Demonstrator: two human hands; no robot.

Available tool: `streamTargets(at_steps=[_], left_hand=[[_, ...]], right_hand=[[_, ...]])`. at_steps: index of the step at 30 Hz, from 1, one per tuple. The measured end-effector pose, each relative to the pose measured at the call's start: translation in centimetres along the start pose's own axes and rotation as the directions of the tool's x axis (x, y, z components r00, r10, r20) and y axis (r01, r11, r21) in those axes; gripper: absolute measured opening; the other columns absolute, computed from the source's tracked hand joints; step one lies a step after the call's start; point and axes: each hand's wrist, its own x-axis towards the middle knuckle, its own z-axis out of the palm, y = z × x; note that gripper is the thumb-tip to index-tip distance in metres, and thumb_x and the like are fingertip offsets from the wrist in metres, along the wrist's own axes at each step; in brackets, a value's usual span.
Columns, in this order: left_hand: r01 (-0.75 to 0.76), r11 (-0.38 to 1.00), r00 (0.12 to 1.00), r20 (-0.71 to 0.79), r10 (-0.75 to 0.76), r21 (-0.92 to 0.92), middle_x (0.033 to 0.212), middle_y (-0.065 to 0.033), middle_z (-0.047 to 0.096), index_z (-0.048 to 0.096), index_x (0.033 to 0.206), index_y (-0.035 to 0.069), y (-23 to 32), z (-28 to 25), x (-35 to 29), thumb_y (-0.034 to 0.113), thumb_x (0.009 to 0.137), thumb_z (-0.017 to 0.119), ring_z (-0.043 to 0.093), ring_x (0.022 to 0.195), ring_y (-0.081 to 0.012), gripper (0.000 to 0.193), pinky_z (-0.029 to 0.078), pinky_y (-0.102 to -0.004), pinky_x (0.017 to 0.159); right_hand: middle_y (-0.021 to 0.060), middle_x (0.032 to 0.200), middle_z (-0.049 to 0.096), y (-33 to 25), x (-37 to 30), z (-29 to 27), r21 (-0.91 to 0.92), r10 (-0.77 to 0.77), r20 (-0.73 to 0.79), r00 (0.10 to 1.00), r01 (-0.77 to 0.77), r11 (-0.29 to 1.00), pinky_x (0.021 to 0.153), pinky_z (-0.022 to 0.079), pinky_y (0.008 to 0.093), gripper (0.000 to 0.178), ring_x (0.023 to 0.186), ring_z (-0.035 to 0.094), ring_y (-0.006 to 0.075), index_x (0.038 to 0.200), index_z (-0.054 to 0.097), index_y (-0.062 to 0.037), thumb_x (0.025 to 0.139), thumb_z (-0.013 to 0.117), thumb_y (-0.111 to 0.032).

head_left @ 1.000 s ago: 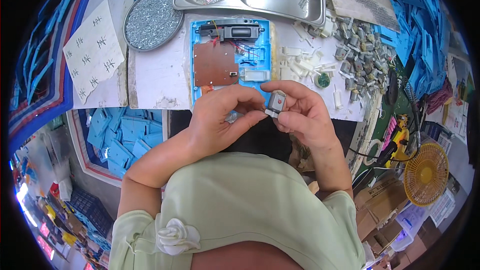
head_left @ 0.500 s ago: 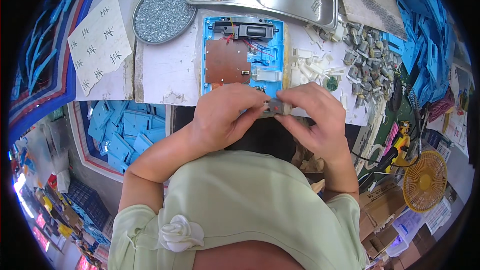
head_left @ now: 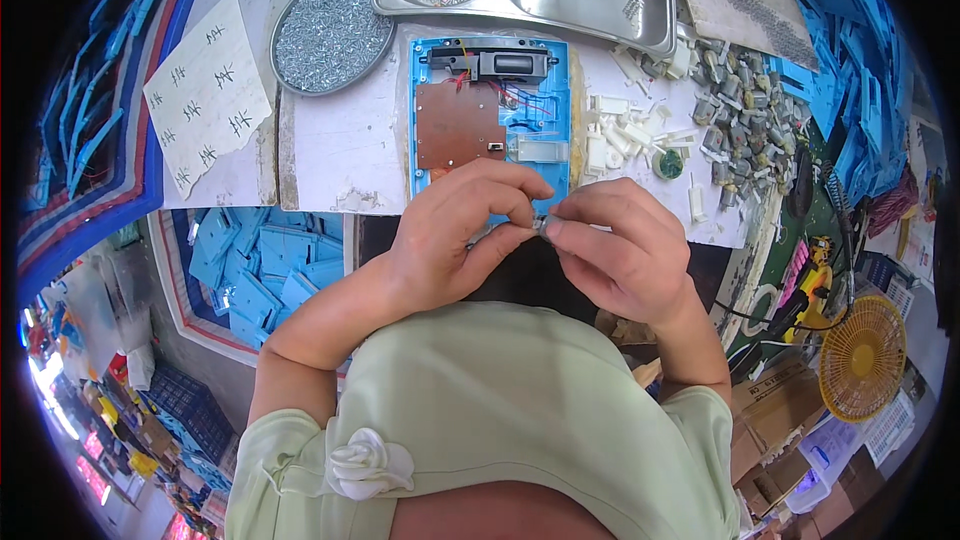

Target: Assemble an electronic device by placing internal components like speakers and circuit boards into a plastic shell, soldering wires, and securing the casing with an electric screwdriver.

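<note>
Just below the front edge of the blue plastic casing (head_left: 562,90), my two hands meet fingertip to fingertip. My right hand (head_left: 628,250) is closed in a pinch around a small grey motor (head_left: 541,224), which the fingers hide almost wholly. Against the motor's left end, the thumb and index finger of my left hand (head_left: 452,230) pinch together; what lies between them is too small to make out. The casing lies open on the table, with a brown circuit board (head_left: 455,125), a black part (head_left: 510,63) along its top and thin red and blue wires inside.
A round tray of small screws (head_left: 333,32) and a steel compartment tray (head_left: 590,0) stand at the back. White plastic pieces (head_left: 625,135) and a pile of grey motors (head_left: 745,100) lie right of the casing. Blue panels (head_left: 265,255) fill a bin at left; a yellow fan (head_left: 862,358) stands lower right.
The motor, plainly visible between my hands before, is now mostly covered by my right fingers. My right fingers have curled further over it. The whole view has shifted slightly.
</note>
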Motion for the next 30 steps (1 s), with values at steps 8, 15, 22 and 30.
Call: streamTargets(at_steps=[8,15,22,30], left_hand=[[0.056,0.998,0.997,-0.049,-0.057,-0.033,0.114,-0.0131,0.066,0.07,0.1,0.006,-0.9,0.1,-0.3,-0.002,0.075,0.081,0.065,0.094,-0.0233,0.028,0.053,-0.0326,0.078],[0.131,0.977,0.991,-0.038,-0.126,0.17,0.11,-0.0103,0.061,0.07,0.106,0.005,-1.3,-0.8,2.2,0.001,0.077,0.08,0.061,0.093,-0.0218,0.032,0.048,-0.0343,0.08],[-0.147,0.718,0.987,0.06,0.146,0.68,0.099,-0.0018,0.061,0.076,0.097,0.015,-2.7,0.4,4.7,0.016,0.072,0.083,0.057,0.089,-0.0239,0.026,0.036,-0.0405,0.087],[-0.124,0.772,0.992,0.069,0.103,0.623,0.093,0.0006,0.058,0.081,0.101,0.018,-2.5,-3.1,0.6,0.009,0.067,0.083,0.055,0.089,-0.0203,0.035,0.037,-0.0389,0.084]], right_hand=[[0.011,0.094,0.07,0.3,-0.8,0.3,0.007,0.066,-0.018,0.998,-0.066,0.998,0.065,0.056,0.0359,0.046,0.077,0.067,0.0296,0.107,0.068,-0.0035,0.064,0.08,0.009],[0.0133,0.097,0.073,1.1,-1.5,-0.9,-0.056,0.141,-0.073,0.987,-0.145,0.988,0.069,0.057,0.0371,0.043,0.081,0.07,0.031,0.107,0.068,-0.0037,0.069,0.08,0.01],[0.0159,0.102,0.075,2.8,-0.9,-1.8,-0.172,0.045,-0.159,0.986,-0.072,0.982,0.075,0.059,0.0368,0.036,0.087,0.073,0.0316,0.106,0.069,-0.0025,0.074,0.079,0.01],[0.0163,0.108,0.075,3.5,-0.8,-1.0,-0.139,-0.031,-0.131,0.991,0.012,0.99,0.079,0.062,0.0366,0.037,0.098,0.075,0.034,0.107,0.067,-0.0033,0.075,0.079,0.008]])
